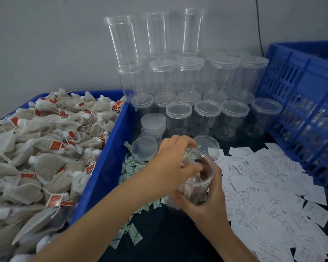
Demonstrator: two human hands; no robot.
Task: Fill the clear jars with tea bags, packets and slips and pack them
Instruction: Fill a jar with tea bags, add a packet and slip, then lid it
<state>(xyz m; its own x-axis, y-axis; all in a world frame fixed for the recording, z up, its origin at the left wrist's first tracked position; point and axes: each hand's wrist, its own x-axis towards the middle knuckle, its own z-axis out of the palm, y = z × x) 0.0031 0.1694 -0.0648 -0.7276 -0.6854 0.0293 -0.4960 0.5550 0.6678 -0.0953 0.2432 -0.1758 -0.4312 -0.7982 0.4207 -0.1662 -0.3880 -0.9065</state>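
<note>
Clear plastic blurs what we hold: the jar tilts above the dark surface, our right hand wrapped round its lower wall, fingers curled and partly hidden behind it. Our left hand is at the mouth, thumb and fingers pinching a tea bag. We cannot count the brownish bags inside. The blue bin is cut off at left, the slips are too blurred to read, and our left arm partly hides the packets.

Tea bag under left hand mostly hidden; print on slips blurred; crate contents indistinct
</note>
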